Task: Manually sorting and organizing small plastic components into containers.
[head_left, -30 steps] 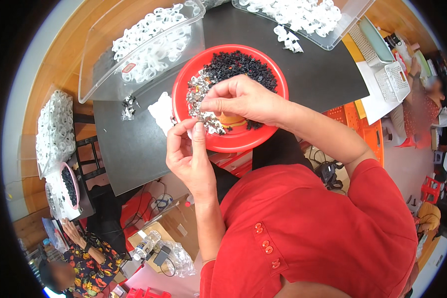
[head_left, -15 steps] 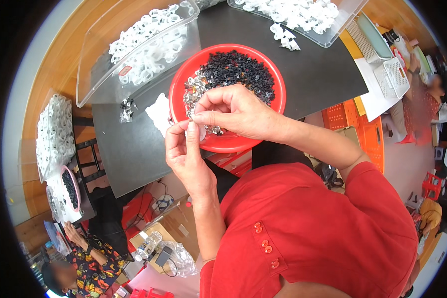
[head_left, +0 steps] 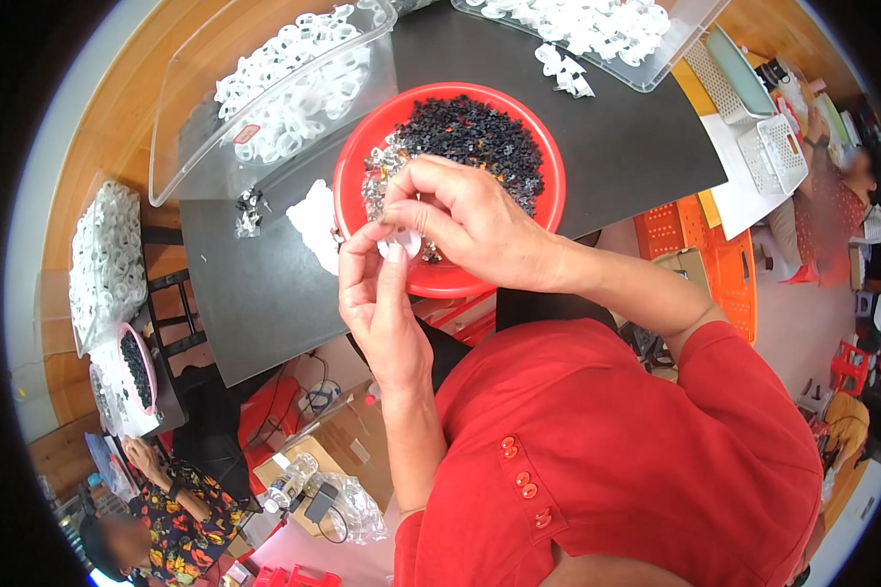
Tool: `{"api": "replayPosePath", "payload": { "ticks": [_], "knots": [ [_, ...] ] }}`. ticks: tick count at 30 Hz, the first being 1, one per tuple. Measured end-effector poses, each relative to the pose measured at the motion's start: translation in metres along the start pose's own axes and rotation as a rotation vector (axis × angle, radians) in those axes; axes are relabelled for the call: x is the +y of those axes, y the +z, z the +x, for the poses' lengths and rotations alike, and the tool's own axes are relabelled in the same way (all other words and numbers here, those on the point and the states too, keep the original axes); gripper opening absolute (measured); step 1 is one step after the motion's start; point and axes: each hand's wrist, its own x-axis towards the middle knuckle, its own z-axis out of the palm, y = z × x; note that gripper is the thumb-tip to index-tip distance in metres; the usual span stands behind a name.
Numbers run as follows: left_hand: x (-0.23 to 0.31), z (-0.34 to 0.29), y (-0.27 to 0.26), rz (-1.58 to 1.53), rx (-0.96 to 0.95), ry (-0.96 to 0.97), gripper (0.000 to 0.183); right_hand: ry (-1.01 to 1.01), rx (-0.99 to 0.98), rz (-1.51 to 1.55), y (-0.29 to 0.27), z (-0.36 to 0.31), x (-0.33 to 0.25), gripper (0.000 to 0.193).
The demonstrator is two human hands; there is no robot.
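Over the near left side of a red basin, my two hands meet at the fingertips. My left hand pinches a small white plastic ring-shaped piece between thumb and fingers. My right hand is closed in a pinch at the upper edge of that piece; whatever its fingertips hold is too small and covered to make out. Inside the basin lie many small black parts, with small silvery metal parts on the left side, partly hidden by my right hand.
White plastic pieces fill a clear bin at far left and another clear bin at far right. A white cloth or paper and a small pile of metal parts lie left of the basin. At lower left sits another person.
My left hand has shifted slightly right, and the white ring-shaped piece has turned into clearer view. My right hand has turned and moved slightly down, still pinched against my left.
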Motion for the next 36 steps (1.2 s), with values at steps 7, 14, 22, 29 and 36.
{"api": "replayPosePath", "payload": {
  "ticks": [7,14,22,29,36],
  "knots": [
    [0.003,0.0,0.003,-0.001,-0.08,0.022,0.049,-0.015,0.019,-0.097,-0.01,-0.006,-0.008,0.014],
    [0.001,0.0,0.0,-0.014,-0.04,0.019,0.044,-0.239,-0.077,-0.358,-0.018,-0.01,-0.009,0.01],
    [0.001,-0.001,-0.001,0.0,-0.042,0.013,0.04,-0.312,-0.223,-0.536,-0.027,-0.007,-0.013,0.008],
    [0.003,0.0,0.002,0.01,-0.057,0.053,0.037,-0.168,-0.075,-0.238,-0.021,-0.009,-0.012,0.009],
    [-0.001,0.001,0.005,-0.039,-0.004,0.035,0.035,0.279,0.02,0.335,-0.002,-0.012,0.0,0.011]
  ]
}}
